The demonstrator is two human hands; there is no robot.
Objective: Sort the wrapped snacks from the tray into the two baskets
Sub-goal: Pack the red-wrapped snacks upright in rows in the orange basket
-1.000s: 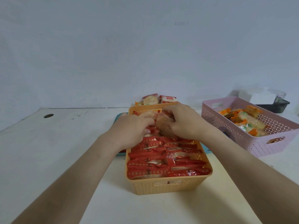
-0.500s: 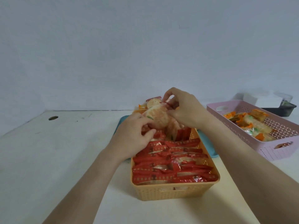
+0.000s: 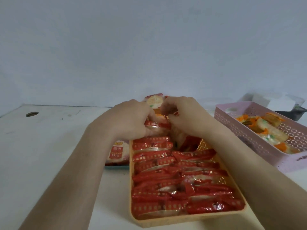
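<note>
An orange basket point(image 3: 187, 220) stands in front of me, packed with rows of red-wrapped snacks point(image 3: 174, 183). My left hand point(image 3: 131, 120) grips a red-wrapped snack point(image 3: 153, 126) at the basket's far end. My right hand point(image 3: 184, 113) is curled over the same spot, its fingers pinching red wrappers. A gap shows in the right row under my right hand. A pink basket point(image 3: 259, 143) at the right holds orange-and-green wrapped snacks point(image 3: 265, 130). Behind my hands a red-and-white wrapped snack point(image 3: 153, 101) pokes up. The tray is mostly hidden.
A large pink-and-white snack bag point(image 3: 117, 152) lies left of the orange basket on a teal edge. A dark bin with white items point(image 3: 289, 107) sits behind the pink basket. A round hole point(image 3: 32, 114) is in the white table at the far left. A wall stands close behind.
Both hands have come down from holding snacks raised above the basket to its far end, pressing them in among the rows. The view has moved closer and lower.
</note>
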